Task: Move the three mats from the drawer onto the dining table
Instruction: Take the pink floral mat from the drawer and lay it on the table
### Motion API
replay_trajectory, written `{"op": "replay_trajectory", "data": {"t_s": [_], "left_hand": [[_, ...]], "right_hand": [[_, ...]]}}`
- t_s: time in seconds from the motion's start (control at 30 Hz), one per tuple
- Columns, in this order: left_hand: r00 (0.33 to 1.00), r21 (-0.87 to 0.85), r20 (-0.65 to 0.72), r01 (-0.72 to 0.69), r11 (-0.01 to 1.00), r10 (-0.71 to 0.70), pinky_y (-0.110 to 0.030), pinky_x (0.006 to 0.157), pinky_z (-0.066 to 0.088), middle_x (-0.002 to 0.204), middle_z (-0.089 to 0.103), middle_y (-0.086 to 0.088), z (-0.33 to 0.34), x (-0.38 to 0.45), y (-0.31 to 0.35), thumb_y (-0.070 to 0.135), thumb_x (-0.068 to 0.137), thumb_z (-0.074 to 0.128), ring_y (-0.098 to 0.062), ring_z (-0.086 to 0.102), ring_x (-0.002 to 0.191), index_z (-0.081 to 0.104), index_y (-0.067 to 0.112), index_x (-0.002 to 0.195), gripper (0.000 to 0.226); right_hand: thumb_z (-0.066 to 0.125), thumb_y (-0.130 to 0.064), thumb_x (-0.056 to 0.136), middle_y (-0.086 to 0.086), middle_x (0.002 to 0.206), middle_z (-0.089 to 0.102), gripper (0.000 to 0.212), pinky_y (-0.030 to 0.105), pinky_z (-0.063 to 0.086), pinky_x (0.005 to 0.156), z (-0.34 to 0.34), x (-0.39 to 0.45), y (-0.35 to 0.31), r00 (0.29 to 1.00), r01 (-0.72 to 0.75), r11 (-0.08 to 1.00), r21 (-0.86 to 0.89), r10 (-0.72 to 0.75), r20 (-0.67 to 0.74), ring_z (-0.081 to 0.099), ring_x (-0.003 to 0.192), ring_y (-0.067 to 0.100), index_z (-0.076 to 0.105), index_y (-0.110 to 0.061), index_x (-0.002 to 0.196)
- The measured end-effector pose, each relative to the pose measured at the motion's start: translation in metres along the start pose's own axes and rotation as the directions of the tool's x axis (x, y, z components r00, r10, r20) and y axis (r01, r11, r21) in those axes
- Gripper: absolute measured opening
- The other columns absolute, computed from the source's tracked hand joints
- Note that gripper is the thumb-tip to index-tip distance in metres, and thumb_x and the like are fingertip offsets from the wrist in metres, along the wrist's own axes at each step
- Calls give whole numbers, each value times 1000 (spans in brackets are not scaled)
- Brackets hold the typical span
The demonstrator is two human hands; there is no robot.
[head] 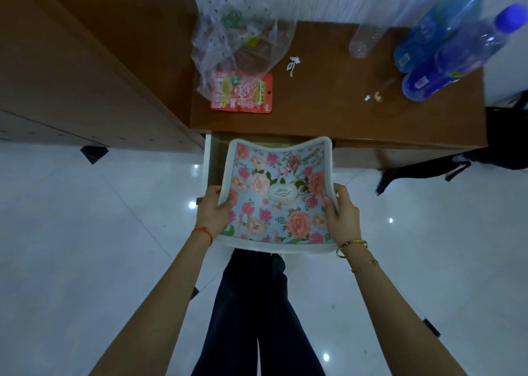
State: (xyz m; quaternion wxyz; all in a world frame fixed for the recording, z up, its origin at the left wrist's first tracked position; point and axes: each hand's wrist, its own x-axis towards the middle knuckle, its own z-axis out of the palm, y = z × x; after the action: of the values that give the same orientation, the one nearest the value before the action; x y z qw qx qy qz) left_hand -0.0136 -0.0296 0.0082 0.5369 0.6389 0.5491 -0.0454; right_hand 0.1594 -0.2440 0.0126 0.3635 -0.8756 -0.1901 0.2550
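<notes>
A person's left hand (213, 208) and right hand (341, 214) each grip one side edge of a square floral mat with a pale blue ground, pink and peach roses and a thick white border (275, 195), thumbs pressed on the printed face and the other fingers tucked beneath. The mat sags between the two hands so its far edge curls upward, and it is held above an open white-sided drawer (208, 161) that juts from beneath the front edge of a brown wooden table (328, 112); whether more mats lie in the drawer cannot be told, since the held one covers it. A red string bracelet (203, 232) circles the left wrist and a gold bangle (350, 247) the right. Below the mat are the person's dark trousers (257, 304) over a glossy white tiled floor (85, 232). On the table, a red snack packet (243, 92) lies near the front left corner, partly under a crumpled clear plastic bag (237, 35). Two blue plastic bottles (445, 58) and a clear empty bottle (364, 39) stand toward the right edge. A black bag strap (423, 169) trails on the floor to the right
</notes>
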Motion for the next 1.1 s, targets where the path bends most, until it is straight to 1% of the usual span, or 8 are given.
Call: {"op": "replay_trajectory", "data": {"t_s": [0.2,0.33,0.4,0.53,0.67,0.8,1.0,1.1], "left_hand": [[991,-60,-57,-126,990,122,-3,68,46,109,65,-3,-37,-84,32,17,92,62,-14,60,92,59,10,123,32],[970,-99,-90,-234,967,225,-20,76,53,98,65,6,-63,-141,66,17,92,63,-14,63,89,59,19,116,25],[955,-97,-102,-289,952,279,-20,75,52,94,63,13,-75,-168,83,17,91,63,-8,62,85,57,23,113,23],[925,-94,-138,-367,925,353,-6,65,47,92,61,17,-90,-215,110,18,93,61,0,59,79,56,24,112,21],[908,-68,-134,-409,910,397,-9,65,49,90,60,14,-99,-249,121,19,93,61,-4,60,80,57,20,110,18],[891,-82,-112,-449,890,440,-26,75,54,97,62,7,-105,-274,126,16,91,62,-7,61,86,59,16,119,28],[856,-103,-22,-516,851,516,-25,74,53,95,63,6,-107,-302,143,10,91,62,-6,61,84,58,15,120,30],[820,-101,59,-563,820,570,-27,78,54,97,63,10,-107,-310,149,9,91,61,-8,61,88,58,14,120,30]], "right_hand": [[54,-20,96,-5,94,64,28,18,52,65,-57,-53,-47,1000,25,996,90,-25,0,64,77,12,48,-17,122],[58,-17,93,-3,95,67,30,12,50,65,-100,-89,-82,998,52,990,128,-49,-28,65,80,5,47,-18,121],[59,-16,93,-2,89,66,30,11,49,62,-119,-109,-98,996,74,988,133,-67,-53,63,75,-1,48,-17,121],[59,-20,93,6,89,68,30,32,56,66,-150,-144,-124,992,91,986,141,-77,-99,66,77,15,47,-18,120],[58,-21,93,8,91,68,29,45,56,67,-169,-176,-140,984,115,984,138,-94,-154,67,78,21,46,-19,120],[58,-20,93,8,89,67,30,45,56,67,-183,-207,-149,968,126,979,161,-86,-234,66,76,20,48,-19,122],[57,-19,94,-1,91,67,31,36,57,69,-194,-254,-158,926,106,977,187,-29,-375,66,78,15,49,-19,124],[57,-19,95,-4,96,67,34,22,56,72,-196,-279,-158,897,77,972,221,29,-441,65,83,7,48,-19,127]]}}
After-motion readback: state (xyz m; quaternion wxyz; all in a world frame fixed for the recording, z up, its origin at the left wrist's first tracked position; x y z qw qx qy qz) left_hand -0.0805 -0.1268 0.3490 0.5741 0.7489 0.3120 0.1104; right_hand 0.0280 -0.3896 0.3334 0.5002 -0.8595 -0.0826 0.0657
